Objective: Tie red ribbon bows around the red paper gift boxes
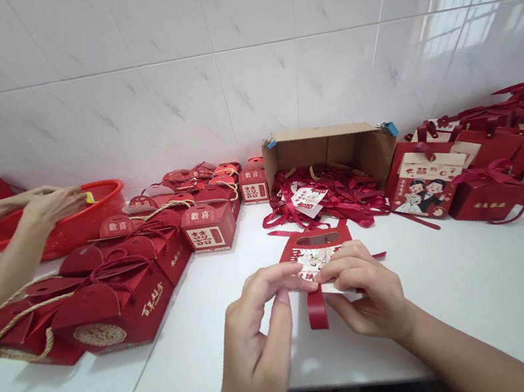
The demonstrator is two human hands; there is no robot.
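A red gift box with a slotted handle and a white printed panel lies in front of me on the table. A loop of red ribbon hangs from its near edge. The fingertips of my left hand are pinched together at the top of the ribbon, over the panel's left side. My right hand grips the box's near right edge, fingers on top and thumb below. Its fingertips meet those of the left hand at the ribbon. Both hands hide part of the panel.
Behind the box, a cardboard carton on its side spills red ribbons. Finished-looking red bags stand right. Red candy boxes with cords fill the left. A co-worker's hands are over a red basin. A tiled wall stands behind.
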